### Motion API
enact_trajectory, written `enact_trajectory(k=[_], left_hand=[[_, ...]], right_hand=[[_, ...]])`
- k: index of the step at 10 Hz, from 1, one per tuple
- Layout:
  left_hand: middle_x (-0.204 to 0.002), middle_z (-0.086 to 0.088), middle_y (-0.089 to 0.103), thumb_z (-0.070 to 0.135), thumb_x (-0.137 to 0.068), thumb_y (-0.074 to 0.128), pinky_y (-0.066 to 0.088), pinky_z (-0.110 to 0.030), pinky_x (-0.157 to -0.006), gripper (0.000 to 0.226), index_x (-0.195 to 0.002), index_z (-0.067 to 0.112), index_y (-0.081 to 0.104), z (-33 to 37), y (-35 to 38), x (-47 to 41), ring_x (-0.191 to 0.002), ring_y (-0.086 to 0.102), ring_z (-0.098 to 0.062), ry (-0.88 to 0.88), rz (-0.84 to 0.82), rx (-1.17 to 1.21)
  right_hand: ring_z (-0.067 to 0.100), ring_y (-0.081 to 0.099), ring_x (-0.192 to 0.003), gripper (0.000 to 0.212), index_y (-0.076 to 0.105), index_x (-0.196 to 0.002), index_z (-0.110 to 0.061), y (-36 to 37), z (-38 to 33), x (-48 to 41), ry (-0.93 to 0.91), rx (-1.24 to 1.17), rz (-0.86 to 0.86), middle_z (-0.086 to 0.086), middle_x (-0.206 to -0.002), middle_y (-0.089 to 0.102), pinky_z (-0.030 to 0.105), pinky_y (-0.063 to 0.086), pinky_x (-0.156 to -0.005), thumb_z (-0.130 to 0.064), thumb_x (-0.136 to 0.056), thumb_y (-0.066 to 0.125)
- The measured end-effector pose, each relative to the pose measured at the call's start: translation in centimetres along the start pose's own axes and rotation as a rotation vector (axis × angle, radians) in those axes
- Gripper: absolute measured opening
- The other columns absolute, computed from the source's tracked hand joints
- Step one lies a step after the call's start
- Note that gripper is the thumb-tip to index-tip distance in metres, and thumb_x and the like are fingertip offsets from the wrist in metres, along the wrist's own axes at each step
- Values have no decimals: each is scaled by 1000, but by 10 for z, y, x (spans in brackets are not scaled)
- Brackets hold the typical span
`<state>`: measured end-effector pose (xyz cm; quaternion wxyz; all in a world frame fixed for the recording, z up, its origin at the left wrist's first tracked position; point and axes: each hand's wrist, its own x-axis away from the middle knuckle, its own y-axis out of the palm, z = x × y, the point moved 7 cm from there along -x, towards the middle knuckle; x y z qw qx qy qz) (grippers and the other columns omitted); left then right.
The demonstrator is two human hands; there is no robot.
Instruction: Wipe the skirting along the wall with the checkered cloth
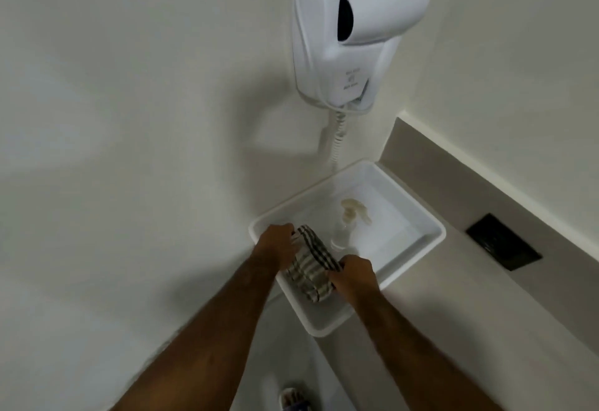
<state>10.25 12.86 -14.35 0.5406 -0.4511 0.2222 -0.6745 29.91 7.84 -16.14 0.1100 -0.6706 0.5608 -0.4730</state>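
Observation:
The checkered cloth (311, 269), white with dark stripes, hangs bunched between both hands over the near corner of a white tray (418, 242). My left hand (277, 243) grips its far end, close to the wall. My right hand (355, 276) grips its near end. A grey strip of skirting (460, 183) runs along the wall behind the counter, to the right of the tray.
A clear spray bottle (345, 230) stands in the tray beside the cloth. A white wall-mounted hair dryer (353, 28) with a coiled cord hangs above. A black socket plate (503, 242) sits in the skirting. A slippered foot (295, 399) shows on the floor below.

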Motion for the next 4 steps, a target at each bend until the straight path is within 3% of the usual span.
enact_trajectory(k=[1,2,3,4], left_hand=[[-123,-19,70,38,-98,60,52,-37,-93,40,-122,6,63,-4,20,-6,-116,66,-37,15,-26,-73],[-135,-19,65,33,-100,55,46,-37,-102,42,-132,7,59,-8,23,-3,-127,58,-36,8,-50,-107],[-154,-16,48,31,-103,51,31,-39,-119,53,-149,6,46,-7,9,7,-146,40,-32,84,-15,-178],[-148,-16,53,35,-101,56,40,-45,-115,52,-144,5,54,-7,-33,30,-141,44,-32,211,138,-209]], right_hand=[[22,72,-104,31,72,-119,-6,12,6,-13,-7,126,-22,9,-117,75,28,58,-89,-30,-100,73],[23,70,-113,35,68,-125,-6,20,1,-12,-28,244,-71,10,-124,73,30,58,-99,-33,-103,70],[20,61,-126,44,58,-138,-12,3,-21,7,-128,458,3,7,-137,64,29,50,-106,-45,-108,60],[17,59,-130,54,52,-149,-22,-34,-44,40,-232,409,78,1,-142,62,31,47,-110,-55,-106,57]])
